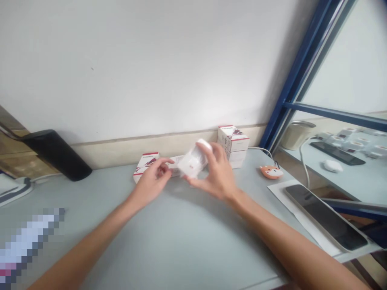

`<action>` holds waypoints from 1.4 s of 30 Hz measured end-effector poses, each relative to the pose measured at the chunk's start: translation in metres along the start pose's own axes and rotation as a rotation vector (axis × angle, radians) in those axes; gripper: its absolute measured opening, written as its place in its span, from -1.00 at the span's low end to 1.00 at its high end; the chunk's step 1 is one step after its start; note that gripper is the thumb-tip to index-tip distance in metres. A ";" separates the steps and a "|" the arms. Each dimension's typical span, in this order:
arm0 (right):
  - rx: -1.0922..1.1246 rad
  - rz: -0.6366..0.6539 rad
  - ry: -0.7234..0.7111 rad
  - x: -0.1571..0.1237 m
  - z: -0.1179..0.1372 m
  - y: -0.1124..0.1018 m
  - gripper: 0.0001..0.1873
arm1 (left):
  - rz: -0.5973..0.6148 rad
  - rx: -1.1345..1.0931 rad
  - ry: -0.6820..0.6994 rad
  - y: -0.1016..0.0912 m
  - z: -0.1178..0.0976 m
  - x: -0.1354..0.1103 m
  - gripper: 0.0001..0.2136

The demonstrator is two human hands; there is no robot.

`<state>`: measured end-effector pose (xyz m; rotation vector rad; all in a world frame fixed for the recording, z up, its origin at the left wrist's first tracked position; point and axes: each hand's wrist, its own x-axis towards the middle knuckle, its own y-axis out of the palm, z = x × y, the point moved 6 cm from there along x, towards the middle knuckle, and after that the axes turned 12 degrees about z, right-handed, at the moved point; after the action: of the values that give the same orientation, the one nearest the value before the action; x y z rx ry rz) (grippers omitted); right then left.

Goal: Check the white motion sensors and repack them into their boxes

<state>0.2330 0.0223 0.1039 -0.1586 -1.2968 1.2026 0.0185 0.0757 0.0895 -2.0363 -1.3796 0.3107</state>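
Note:
My right hand [218, 171] grips a small white pack [191, 162], thumb below and fingers over its upper end. The pack is tilted above the table, looks partly see-through and bears a small red mark; blur hides its exact kind. Just left of it is my left hand [155, 176], fingers loosely curled, with a gap between index finger and thumb and nothing visible in it. A white and red printed box [146, 160] stands behind the left hand. Another white carton [178, 160] lies between the hands, partly covered by them.
Near the wall, right of my right hand, stand stacked white and red boxes [237, 147]. An orange animal-faced case [272, 172], a phone [325, 215] on white paper and a blue-framed mirror [341, 112] are at the right. A black cylinder-like object [59, 155] leans at the left.

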 end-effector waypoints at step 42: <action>-0.153 0.050 -0.104 -0.008 0.034 -0.005 -0.14 | -0.313 0.778 0.488 0.029 -0.029 -0.065 -0.12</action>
<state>0.2103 -0.0028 0.1137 -0.2434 -1.4839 1.1666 0.0284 -0.0001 0.0835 -1.1362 -1.0211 0.1559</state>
